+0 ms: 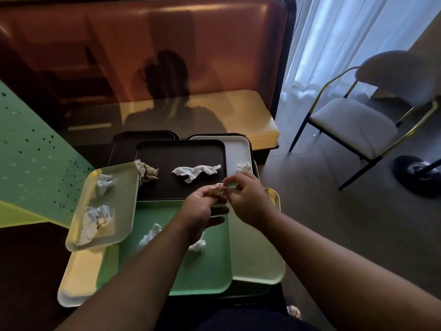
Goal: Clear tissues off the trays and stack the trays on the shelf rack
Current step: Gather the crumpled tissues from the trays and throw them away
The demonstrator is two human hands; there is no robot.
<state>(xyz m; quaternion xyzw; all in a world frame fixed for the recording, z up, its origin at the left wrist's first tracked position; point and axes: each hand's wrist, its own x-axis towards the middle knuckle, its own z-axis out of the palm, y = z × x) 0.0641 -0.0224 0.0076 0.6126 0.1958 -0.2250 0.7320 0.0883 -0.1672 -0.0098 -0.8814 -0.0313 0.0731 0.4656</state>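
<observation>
Both hands are meeting over the green tray [202, 271], the left hand [202, 209] and right hand [248, 199] pinching a brown tissue [217, 190] between their fingers, while tissues are lying on most trays and none looks stacked yet.

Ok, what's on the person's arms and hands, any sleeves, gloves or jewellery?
Both forearms are bare as far as the view shows, no sleeves in sight. The left hand and right hand wear no gloves, and no watch, ring or bracelet shows on either wrist.
</observation>
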